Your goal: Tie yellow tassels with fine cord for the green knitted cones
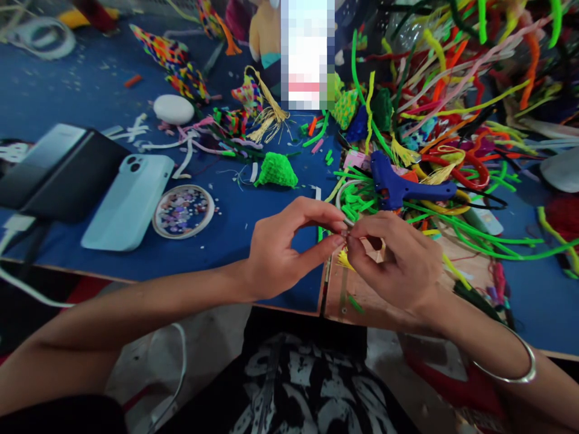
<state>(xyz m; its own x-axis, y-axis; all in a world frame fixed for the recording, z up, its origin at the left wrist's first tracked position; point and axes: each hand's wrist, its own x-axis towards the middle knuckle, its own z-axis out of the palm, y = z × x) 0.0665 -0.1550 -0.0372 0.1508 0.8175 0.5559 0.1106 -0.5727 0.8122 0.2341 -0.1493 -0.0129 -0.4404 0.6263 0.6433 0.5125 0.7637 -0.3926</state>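
Note:
My left hand (289,247) and my right hand (393,253) meet above the front of the table, fingertips pinched together. Between them is something tiny that I cannot make out. Just behind the fingers sits a round dish of cut green pipe cleaner pieces (355,202). A blue glue gun (402,184) lies beyond my right hand. A bright green fuzzy piece (277,170) rests on the table behind my left hand. Further left stands a round dish of beads and sequins (183,211).
A heap of coloured pipe cleaners (456,90) covers the right side. On the left are a light blue phone (129,202), a dark device on a stand (67,172) and a white oval object (174,109). Multicoloured woven pieces (174,60) and a yellow tassel (271,114) lie at the back.

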